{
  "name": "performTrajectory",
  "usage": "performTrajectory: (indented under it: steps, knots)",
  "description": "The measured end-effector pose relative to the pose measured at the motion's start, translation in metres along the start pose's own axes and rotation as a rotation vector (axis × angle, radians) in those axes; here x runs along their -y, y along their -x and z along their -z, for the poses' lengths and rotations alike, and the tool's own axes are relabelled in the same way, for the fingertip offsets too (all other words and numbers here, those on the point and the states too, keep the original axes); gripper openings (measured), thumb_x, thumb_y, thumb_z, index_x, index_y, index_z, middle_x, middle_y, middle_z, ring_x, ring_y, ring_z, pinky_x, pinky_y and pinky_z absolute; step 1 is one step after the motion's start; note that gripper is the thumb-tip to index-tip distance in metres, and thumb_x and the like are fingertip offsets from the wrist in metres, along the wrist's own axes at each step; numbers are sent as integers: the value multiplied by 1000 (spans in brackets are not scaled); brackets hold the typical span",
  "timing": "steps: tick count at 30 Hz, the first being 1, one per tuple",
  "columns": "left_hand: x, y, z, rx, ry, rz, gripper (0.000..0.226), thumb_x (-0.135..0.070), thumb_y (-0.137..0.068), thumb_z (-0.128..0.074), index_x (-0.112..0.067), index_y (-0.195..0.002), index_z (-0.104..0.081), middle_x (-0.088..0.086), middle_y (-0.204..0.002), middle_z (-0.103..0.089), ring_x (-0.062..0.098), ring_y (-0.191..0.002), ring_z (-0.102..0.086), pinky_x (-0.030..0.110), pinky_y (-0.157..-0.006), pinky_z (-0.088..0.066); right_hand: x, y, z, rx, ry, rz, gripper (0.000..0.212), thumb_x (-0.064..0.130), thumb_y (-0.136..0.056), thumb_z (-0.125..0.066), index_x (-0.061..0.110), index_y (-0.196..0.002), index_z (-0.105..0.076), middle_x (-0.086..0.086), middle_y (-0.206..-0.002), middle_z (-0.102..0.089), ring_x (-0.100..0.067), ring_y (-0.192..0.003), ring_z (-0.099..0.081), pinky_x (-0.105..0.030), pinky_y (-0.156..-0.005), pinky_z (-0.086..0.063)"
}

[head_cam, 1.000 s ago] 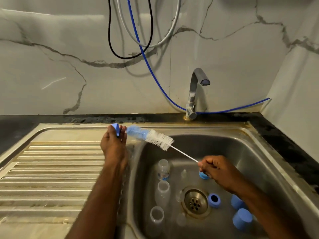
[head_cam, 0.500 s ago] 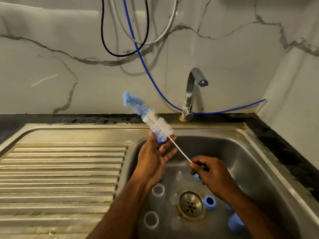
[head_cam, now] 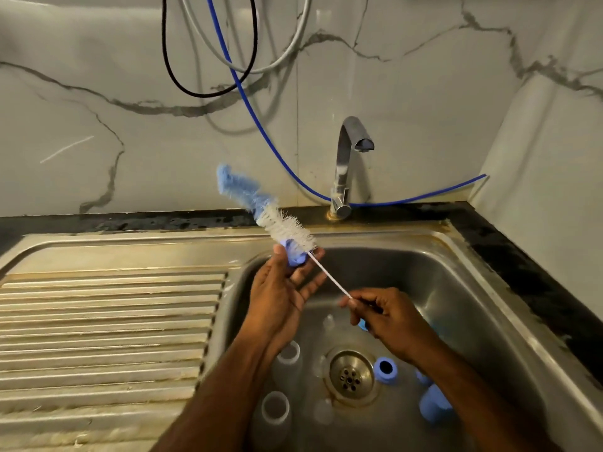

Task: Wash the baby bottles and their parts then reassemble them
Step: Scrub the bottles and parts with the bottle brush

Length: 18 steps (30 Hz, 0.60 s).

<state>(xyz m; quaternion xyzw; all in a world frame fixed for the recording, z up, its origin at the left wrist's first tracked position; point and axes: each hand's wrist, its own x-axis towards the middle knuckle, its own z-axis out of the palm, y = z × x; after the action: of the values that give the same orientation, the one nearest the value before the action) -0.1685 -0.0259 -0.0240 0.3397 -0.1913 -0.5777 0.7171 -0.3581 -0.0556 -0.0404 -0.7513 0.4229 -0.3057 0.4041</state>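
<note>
Right hand is pinching the thin white wire handle of a bottle brush over a steel sink, fingers curled round the stem near its lower end, where a blue tip is showing beneath the palm. Left hand is holding a small blue bottle part between thumb and fingertips, the remaining fingers spreading loosely, and the brush's white bristles are lying against that part. The brush is angling up and to the left, its blue sponge end standing above the sink's back rim.

Down in the basin, two clear baby bottles are lying at the left, open necks facing the camera, partly behind the left forearm. A blue screw ring is sitting just right of the drain, and blue caps are resting farther right, partly hidden by the right forearm. Small clear pieces are lying near the drain; what they are cannot be told.

A ribbed draining board is stretching away to the left of the basin. A chrome tap is standing at the back edge, its spout dry. A blue hose is running down the marbled wall behind the tap, beside looping black and grey cables.
</note>
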Motion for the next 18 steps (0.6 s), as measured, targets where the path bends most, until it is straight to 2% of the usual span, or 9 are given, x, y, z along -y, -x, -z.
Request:
performTrajectory:
  steps: [2,5,9,12,14,18]
  knots:
    - [-12,-6,6,-55,101,-22,57,-48,-88,-56,-12,-133,-56,16,-126,-70,29,-114,-69,41,-91,-57,-2,1,11,29,46,5,19,18,-100,-59,29,-97,-74,1,-73,-69,-3,-65,-62,-16,-62,-48]
    - [-10,-4,8,-31,0,-45,52,-46,-93,-54,-13,-132,-56,15,-124,-71,28,-114,-69,39,-88,-60,0,2,0,48,34,28,22,18,-99,-60,34,-90,-72,3,-69,-67,-2,-60,-59,-16,-59,-46]
    - [6,2,1,38,-148,-50,48,-46,-91,-55,-14,-127,-60,16,-121,-72,30,-116,-68,41,-90,-61,3,-1,-6,-35,-33,26,17,16,-99,-60,22,-99,-76,0,-70,-67,-1,-58,-58,-16,-57,-45]
    - [-7,-3,2,-56,68,-31,56,-47,-87,-57,-12,-131,-57,17,-125,-70,29,-114,-69,39,-88,-60,-3,0,14,61,-14,-27,17,19,-99,-59,23,-101,-76,-2,-71,-68,-5,-57,-57,-23,-58,-48]
    - [-13,-5,5,-79,111,-26,60,-48,-87,-56,-12,-134,-55,16,-127,-69,27,-113,-70,37,-86,-58,-4,1,13,98,15,-20,16,21,-99,-60,22,-100,-76,-1,-72,-68,-8,-59,-59,-21,-59,-48]
    - [5,6,-5,20,-79,37,51,-49,-92,-51,-14,-129,-57,15,-123,-71,26,-115,-69,41,-82,-61,4,1,-12,53,-63,37,16,25,-97,-60,26,-92,-74,4,-67,-65,-2,-51,-52,-14,-51,-41]
